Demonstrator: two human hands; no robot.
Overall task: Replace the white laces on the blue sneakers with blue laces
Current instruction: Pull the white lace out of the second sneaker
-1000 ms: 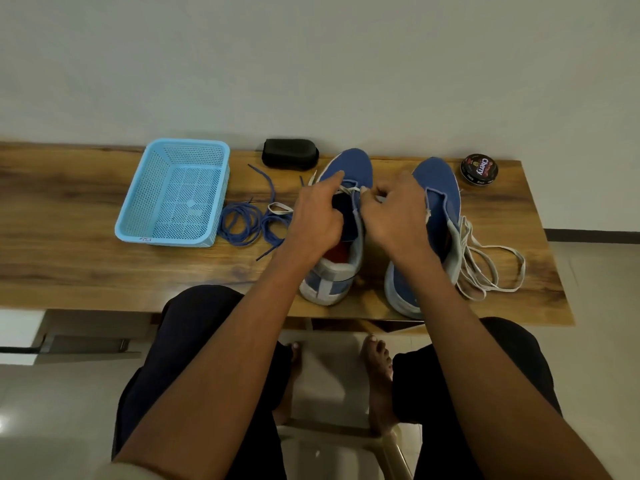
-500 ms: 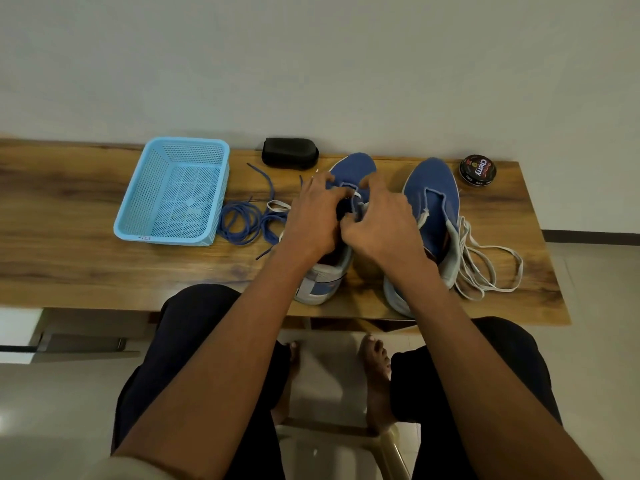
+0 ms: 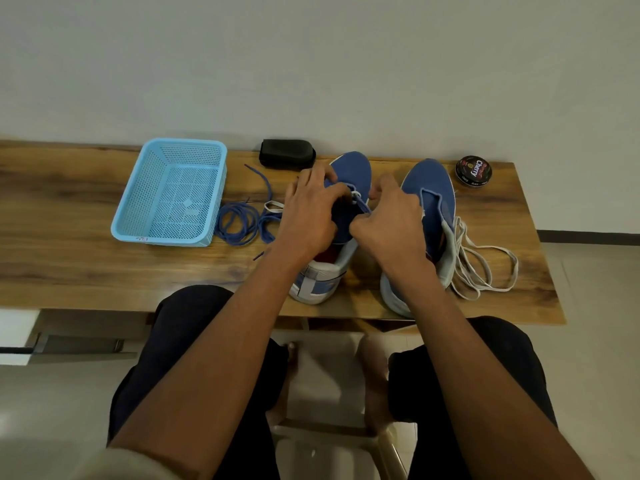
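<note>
Two blue sneakers stand on the wooden table, toes toward the wall. My left hand grips the left sneaker at the left side of its lacing. From the other side, my right hand pinches the right lacing flap. A short bit of white lace shows between my fingers, and a white loop lies left of my left hand. The right sneaker has no lace; its loose white lace is piled beside it. Coiled blue laces lie near the basket.
A light blue mesh basket sits at the left of the table. A black brush lies by the wall and a round polish tin stands at the back right. My knees and bare feet are under the table's front edge.
Both hands stayed on the left sneaker's lacing and shifted their grip slightly. The sneaker turned a little under them. Everything else is where it was.
</note>
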